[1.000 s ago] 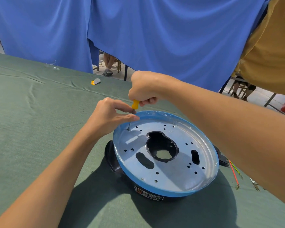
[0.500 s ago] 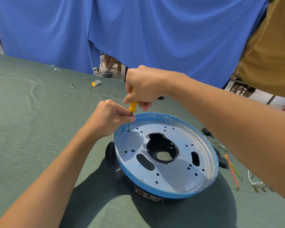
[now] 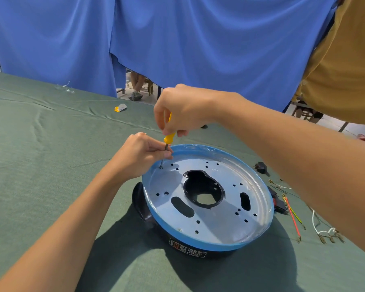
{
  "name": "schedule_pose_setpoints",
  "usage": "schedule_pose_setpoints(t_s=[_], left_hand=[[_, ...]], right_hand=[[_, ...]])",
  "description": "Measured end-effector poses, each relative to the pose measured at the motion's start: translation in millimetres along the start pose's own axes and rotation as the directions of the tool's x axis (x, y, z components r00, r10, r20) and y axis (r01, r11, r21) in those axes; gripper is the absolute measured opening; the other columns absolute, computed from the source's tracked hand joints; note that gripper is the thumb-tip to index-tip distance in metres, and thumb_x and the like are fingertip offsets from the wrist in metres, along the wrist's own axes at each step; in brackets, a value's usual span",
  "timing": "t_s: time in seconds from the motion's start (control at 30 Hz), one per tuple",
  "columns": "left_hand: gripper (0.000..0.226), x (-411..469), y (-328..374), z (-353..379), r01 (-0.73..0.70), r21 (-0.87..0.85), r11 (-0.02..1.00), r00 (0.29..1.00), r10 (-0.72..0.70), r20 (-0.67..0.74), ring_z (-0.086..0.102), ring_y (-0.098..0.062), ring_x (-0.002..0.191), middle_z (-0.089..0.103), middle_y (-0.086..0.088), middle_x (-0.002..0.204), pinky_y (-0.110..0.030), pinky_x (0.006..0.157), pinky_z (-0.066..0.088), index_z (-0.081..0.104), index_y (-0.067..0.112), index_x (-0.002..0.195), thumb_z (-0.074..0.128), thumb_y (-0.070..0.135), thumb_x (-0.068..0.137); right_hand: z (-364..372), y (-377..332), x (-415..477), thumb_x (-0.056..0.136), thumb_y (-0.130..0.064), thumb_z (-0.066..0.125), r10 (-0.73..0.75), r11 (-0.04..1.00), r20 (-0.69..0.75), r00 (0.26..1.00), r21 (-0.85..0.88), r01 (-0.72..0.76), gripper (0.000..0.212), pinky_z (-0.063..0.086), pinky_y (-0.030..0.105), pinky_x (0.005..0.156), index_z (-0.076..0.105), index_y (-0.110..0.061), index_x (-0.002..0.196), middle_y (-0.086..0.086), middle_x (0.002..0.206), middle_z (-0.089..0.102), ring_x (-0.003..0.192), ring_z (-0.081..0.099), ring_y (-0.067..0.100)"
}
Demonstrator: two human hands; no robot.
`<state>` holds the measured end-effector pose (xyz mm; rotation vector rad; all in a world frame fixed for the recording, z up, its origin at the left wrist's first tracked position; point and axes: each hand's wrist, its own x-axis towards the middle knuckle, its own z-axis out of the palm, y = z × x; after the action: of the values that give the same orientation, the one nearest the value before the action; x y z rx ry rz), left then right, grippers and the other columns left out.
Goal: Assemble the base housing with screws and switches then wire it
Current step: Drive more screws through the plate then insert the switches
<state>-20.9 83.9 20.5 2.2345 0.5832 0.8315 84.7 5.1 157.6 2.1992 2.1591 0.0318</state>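
One screw (image 3: 160, 167) sits at the far left edge of the base housing (image 3: 219, 224), which lies near the middle of the green desk (image 3: 51, 165), and our screwdriver (image 3: 169, 138) stands nearly upright on it. Our right hand (image 3: 183, 110) has its fingers wrapped round the yellow handle from above, while our left hand (image 3: 139, 157) pinches the shaft just above the plate. We judge the tip could slip off the screw head if the shaft tilts, scratching the plate or jabbing our left fingers; the switches (image 3: 261, 167) and wires (image 3: 293, 220) lie at the right.
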Motion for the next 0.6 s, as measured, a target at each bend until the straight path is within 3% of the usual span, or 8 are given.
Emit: schedule_pose_setpoints(t_s=[0.1, 0.2, 0.3, 0.37, 0.47, 0.53, 0.6], left_hand=[[0.013, -0.4, -1.8, -1.0, 0.021, -0.068, 0.997, 0.997, -0.016, 0.071, 0.068, 0.005, 0.092, 0.076, 0.009, 0.089, 0.002, 0.083, 0.039, 0.078, 0.013, 0.097, 0.068, 0.01, 0.091], [0.012, -1.1, -2.4, 0.3, 0.041, -0.131, 0.991, 0.999, -0.044, -0.017, 0.069, 0.006, 0.083, 0.076, 0.01, 0.083, -0.01, 0.078, 0.051, 0.08, 0.015, 0.091, 0.08, 0.014, 0.079], [0.014, 0.2, -1.0, 3.6, 0.037, -0.111, 0.993, 0.99, -0.051, -0.132, 0.063, 0.016, 0.071, 0.072, 0.011, 0.075, 0.001, 0.07, 0.041, 0.08, 0.015, 0.084, 0.085, 0.011, 0.071], [0.013, 0.1, 0.7, 4.3, 0.0, -0.065, 0.998, 0.991, -0.008, -0.131, 0.064, 0.013, 0.073, 0.075, 0.003, 0.08, 0.003, 0.078, 0.037, 0.08, 0.01, 0.087, 0.082, 0.01, 0.075], [0.008, -0.6, 0.1, 1.3, -0.045, 0.026, 0.999, 0.995, 0.047, -0.089, 0.071, -0.009, 0.085, 0.077, -0.003, 0.089, -0.019, 0.105, 0.032, 0.08, 0.01, 0.088, 0.074, 0.014, 0.085], [0.01, -0.4, -1.5, -1.3, -0.043, 0.027, 0.999, 0.997, 0.044, -0.057, 0.07, -0.013, 0.086, 0.077, -0.003, 0.088, -0.024, 0.094, 0.04, 0.081, 0.012, 0.088, 0.071, 0.015, 0.088], [0.011, -1.1, -1.6, -2.7, -0.038, -0.029, 0.999, 0.999, 0.037, -0.017, 0.07, -0.004, 0.09, 0.077, 0.003, 0.089, -0.015, 0.086, 0.048, 0.08, 0.012, 0.092, 0.069, 0.013, 0.09]], right_hand=[[2.0, -1.8, 1.9, 0.091, -0.023, 0.064, 0.017, 0.998, -0.042, 0.999, -0.055, -0.019, 0.025, 0.048, 0.017, 0.046, 0.059, -0.02, 0.067, -0.004, 0.054, 0.064, 0.054, 0.07, 0.012], [7.8, -1.9, 6.2, 0.095, -0.021, 0.056, 0.06, 0.995, -0.072, 0.996, -0.079, -0.066, 0.031, 0.058, 0.031, 0.058, 0.047, -0.015, 0.066, 0.004, 0.057, 0.064, 0.057, 0.071, 0.02], [11.7, -0.6, 11.1, 0.097, -0.014, 0.048, 0.116, 0.983, -0.057, 0.992, -0.134, -0.123, 0.031, 0.05, 0.022, 0.046, 0.044, -0.012, 0.066, 0.004, 0.05, 0.064, 0.055, 0.066, 0.017], [12.1, 0.5, 11.0, 0.1, -0.022, 0.042, 0.151, 0.986, -0.03, 0.988, -0.062, -0.153, 0.037, 0.047, 0.019, 0.046, 0.047, -0.01, 0.065, 0.004, 0.046, 0.064, 0.052, 0.067, 0.018], [7.2, 1.6, 7.8, 0.096, -0.036, 0.052, 0.107, 0.994, -0.012, 0.994, -0.027, -0.107, 0.037, 0.046, 0.02, 0.05, 0.058, -0.009, 0.072, 0.0, 0.051, 0.065, 0.056, 0.07, 0.016], [4.0, 2.0, 5.8, 0.089, -0.033, 0.066, 0.053, 0.998, 0.01, 0.999, -0.037, -0.052, 0.021, 0.043, 0.017, 0.045, 0.066, -0.013, 0.083, -0.003, 0.059, 0.066, 0.057, 0.069, 0.012], [3.7, 1.1, 5.8, 0.087, -0.03, 0.069, 0.029, 0.998, 0.005, 1.0, -0.051, -0.028, 0.017, 0.039, 0.013, 0.038, 0.068, -0.014, 0.081, -0.002, 0.059, 0.068, 0.055, 0.066, 0.011]])
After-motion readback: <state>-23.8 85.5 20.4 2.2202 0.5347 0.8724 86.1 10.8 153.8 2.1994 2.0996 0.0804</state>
